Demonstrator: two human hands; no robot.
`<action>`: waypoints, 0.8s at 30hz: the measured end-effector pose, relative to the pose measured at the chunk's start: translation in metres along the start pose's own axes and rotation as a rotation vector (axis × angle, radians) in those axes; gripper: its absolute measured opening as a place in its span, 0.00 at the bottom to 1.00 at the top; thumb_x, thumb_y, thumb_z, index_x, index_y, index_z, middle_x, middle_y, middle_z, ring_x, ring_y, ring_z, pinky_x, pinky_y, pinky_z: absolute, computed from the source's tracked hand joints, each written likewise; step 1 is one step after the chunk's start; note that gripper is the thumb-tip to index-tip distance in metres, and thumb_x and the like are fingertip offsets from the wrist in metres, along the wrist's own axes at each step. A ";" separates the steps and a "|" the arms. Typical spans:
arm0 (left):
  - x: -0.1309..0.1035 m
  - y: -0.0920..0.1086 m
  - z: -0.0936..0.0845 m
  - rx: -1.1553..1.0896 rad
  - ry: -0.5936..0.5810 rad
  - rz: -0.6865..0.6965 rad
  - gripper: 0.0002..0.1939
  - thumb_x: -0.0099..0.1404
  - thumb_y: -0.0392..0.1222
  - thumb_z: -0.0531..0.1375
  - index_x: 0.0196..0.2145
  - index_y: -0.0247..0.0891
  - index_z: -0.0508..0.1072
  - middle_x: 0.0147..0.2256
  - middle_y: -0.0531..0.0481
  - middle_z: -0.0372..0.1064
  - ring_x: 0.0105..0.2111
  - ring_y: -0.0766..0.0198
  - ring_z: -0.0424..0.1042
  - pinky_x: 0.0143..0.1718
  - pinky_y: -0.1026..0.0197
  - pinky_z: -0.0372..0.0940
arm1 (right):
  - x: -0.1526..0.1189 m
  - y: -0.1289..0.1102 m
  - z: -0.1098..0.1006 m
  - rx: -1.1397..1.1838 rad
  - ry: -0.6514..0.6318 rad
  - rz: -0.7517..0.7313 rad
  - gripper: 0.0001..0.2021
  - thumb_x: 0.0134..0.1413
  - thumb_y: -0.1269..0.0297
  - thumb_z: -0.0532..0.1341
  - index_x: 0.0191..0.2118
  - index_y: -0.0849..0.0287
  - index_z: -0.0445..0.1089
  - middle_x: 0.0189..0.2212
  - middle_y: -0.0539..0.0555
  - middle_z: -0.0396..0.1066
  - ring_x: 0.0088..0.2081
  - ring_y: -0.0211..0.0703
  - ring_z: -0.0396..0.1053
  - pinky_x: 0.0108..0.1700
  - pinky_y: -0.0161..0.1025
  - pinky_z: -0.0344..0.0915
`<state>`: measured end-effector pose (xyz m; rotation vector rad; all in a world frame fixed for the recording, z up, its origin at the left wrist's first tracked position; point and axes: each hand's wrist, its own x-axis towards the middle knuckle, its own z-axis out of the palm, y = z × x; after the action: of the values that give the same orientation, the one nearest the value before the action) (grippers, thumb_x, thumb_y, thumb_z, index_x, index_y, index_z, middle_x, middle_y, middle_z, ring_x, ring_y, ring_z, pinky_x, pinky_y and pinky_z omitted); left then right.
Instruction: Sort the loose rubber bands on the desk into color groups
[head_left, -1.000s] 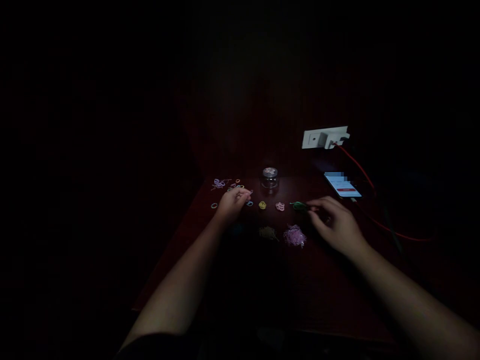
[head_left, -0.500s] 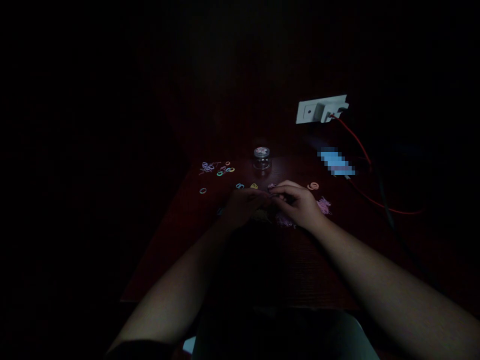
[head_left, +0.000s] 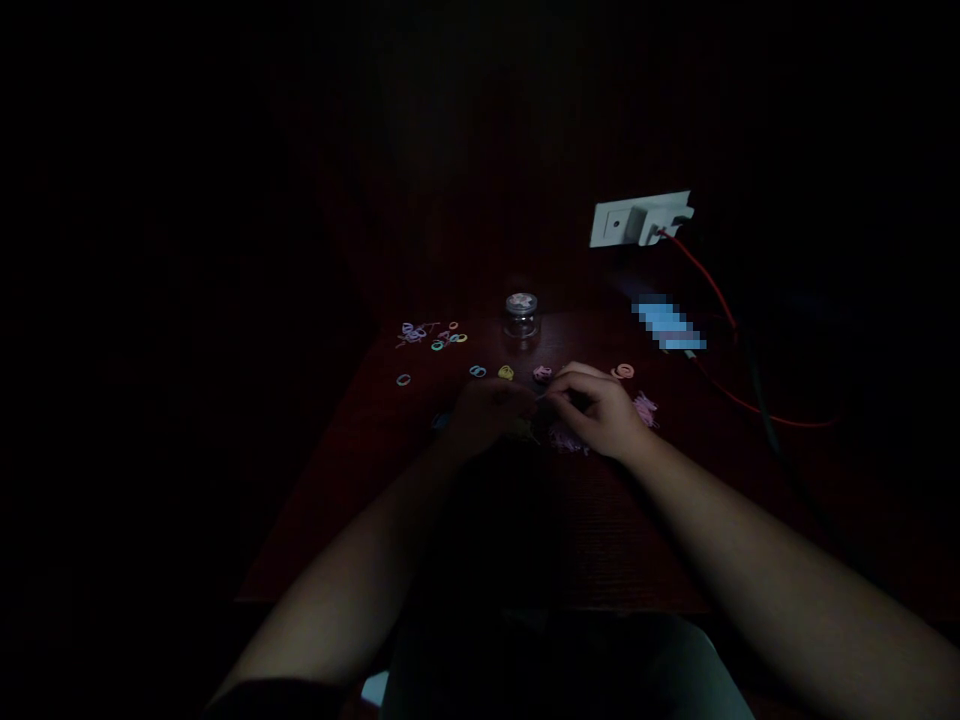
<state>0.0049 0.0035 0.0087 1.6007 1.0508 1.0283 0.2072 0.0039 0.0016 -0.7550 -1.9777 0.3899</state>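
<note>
Above the middle of the table, my left hand (head_left: 487,412) and my right hand (head_left: 596,408) have their fingertips pinched close together. A thin pale purple strand, apparently a small rubber band (head_left: 540,396), shows between them; its ends are hidden by the fingers. Just beyond lie a pink bundle of bands (head_left: 542,374), a yellow bundle (head_left: 506,373) and blue rings (head_left: 478,371). Beneath my right hand is a loose purple pile of bands (head_left: 570,440), with a pink pile (head_left: 645,410) to its right. Orange rings (head_left: 622,371) sit behind that hand.
A small clear lidded jar (head_left: 521,315) stands at the back of the dark red table (head_left: 337,480). Mixed bands (head_left: 412,333) lie at back left. On the right are a pixelated phone (head_left: 669,323) and a red cable (head_left: 709,268) running to a wall socket (head_left: 616,224).
My fingertips have drawn slightly apart, and the pink bundle behind them shows more fully. The view has shifted a little; the other things stay in place.
</note>
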 end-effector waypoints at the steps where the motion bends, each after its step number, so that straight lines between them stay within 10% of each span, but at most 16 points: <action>1: 0.000 0.000 0.000 -0.001 0.002 0.003 0.10 0.60 0.46 0.65 0.29 0.36 0.79 0.29 0.49 0.78 0.31 0.62 0.76 0.35 0.62 0.69 | 0.000 0.000 -0.001 -0.005 -0.004 -0.008 0.05 0.60 0.70 0.60 0.34 0.58 0.73 0.30 0.53 0.69 0.33 0.41 0.66 0.35 0.41 0.64; 18: -0.006 -0.003 0.007 0.164 0.058 0.143 0.12 0.63 0.49 0.64 0.35 0.37 0.79 0.30 0.50 0.77 0.30 0.63 0.75 0.31 0.63 0.68 | -0.001 -0.007 -0.003 -0.063 -0.029 -0.013 0.05 0.60 0.70 0.59 0.32 0.56 0.68 0.29 0.52 0.66 0.32 0.41 0.65 0.34 0.41 0.63; 24: -0.005 -0.006 0.007 0.137 0.047 0.126 0.13 0.63 0.49 0.64 0.35 0.36 0.80 0.31 0.48 0.78 0.31 0.63 0.75 0.33 0.63 0.67 | -0.001 -0.007 -0.001 -0.036 -0.004 -0.017 0.11 0.57 0.68 0.63 0.46 0.55 0.70 0.34 0.53 0.70 0.34 0.42 0.68 0.37 0.42 0.67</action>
<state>0.0086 -0.0016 0.0005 1.7799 1.0824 1.1019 0.2059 -0.0023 0.0059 -0.7597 -1.9982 0.3465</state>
